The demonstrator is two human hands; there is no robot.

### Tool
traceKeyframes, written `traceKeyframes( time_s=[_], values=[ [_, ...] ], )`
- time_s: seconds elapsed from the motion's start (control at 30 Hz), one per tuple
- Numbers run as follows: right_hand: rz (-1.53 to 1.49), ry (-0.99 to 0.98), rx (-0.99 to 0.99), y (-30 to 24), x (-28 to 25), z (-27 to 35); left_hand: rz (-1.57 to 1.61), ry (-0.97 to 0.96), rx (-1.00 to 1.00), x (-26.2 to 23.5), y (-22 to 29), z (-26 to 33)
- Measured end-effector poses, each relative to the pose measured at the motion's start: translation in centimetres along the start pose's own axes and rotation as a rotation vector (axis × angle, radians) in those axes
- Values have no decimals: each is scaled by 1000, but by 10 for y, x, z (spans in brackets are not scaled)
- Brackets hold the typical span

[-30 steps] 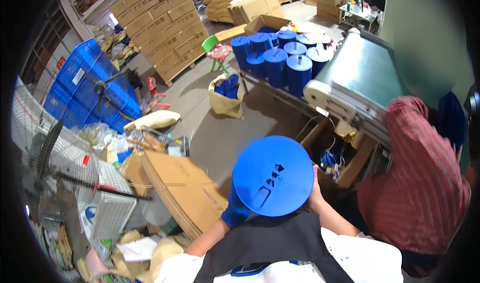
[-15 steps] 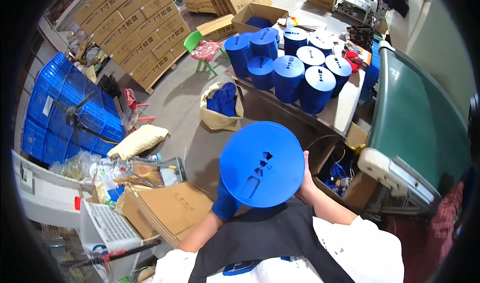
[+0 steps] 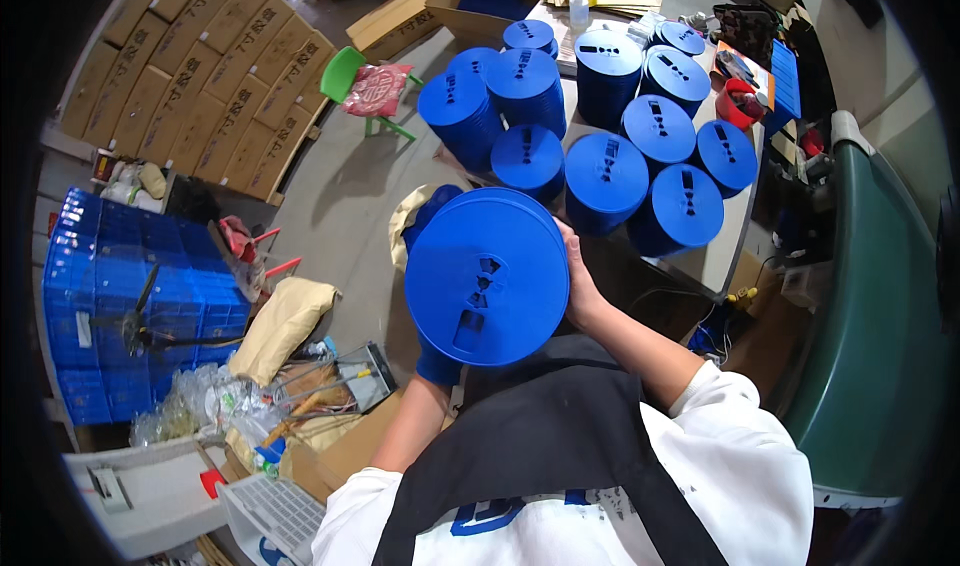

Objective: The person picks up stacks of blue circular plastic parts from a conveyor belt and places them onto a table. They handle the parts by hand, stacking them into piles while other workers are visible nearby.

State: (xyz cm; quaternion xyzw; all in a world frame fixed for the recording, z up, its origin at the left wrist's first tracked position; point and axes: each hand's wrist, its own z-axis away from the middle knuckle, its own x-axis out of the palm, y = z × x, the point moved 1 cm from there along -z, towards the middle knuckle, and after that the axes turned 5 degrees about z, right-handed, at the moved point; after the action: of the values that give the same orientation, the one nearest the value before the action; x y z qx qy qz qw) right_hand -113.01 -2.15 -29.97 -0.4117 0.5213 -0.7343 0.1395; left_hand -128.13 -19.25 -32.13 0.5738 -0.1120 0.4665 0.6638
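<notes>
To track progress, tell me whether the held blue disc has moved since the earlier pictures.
Yes: the blue disc has moved forward, closer to the table.

Discs [image 3: 520, 311]: coloured plain blue
Glove [image 3: 438, 365]: coloured blue
Apron [image 3: 530, 421]: coloured black
Shirt [image 3: 742, 446]: white, printed in blue
Cushion [image 3: 378, 90]: red, patterned in white
Cartons [image 3: 215, 86]: brown, printed in black

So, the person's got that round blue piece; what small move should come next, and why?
Probably carry the round blue piece forward to the table. The right hand holds its edge, the blue-gloved left hand is mostly hidden behind it, and similar blue stacks stand on the table just ahead.
</notes>
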Motion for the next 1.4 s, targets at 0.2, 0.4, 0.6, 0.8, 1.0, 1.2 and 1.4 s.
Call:
traceKeyframes(
  time_s=[0.2,0.4,0.6,0.8,1.0,1.2,1.4],
  values=[
    [-219,177,86,25,-24,-129,216,-61,-173,-30,18,-140],
    [-100,331,135,46,-76,-217,416,-116,-364,-50,4,-252],
    [-24,409,260,39,-96,-262,544,-93,-488,-59,-9,-298],
    [39,377,274,58,-127,-278,616,-80,-551,-60,-14,-318],
    [-17,462,316,46,-123,-292,652,-69,-577,-60,-15,-329],
    [-40,478,402,49,-127,-286,706,-79,-585,-57,-14,-331],
    [-90,490,534,48,-134,-292,736,-95,-578,-53,-7,-335]
  ],
)
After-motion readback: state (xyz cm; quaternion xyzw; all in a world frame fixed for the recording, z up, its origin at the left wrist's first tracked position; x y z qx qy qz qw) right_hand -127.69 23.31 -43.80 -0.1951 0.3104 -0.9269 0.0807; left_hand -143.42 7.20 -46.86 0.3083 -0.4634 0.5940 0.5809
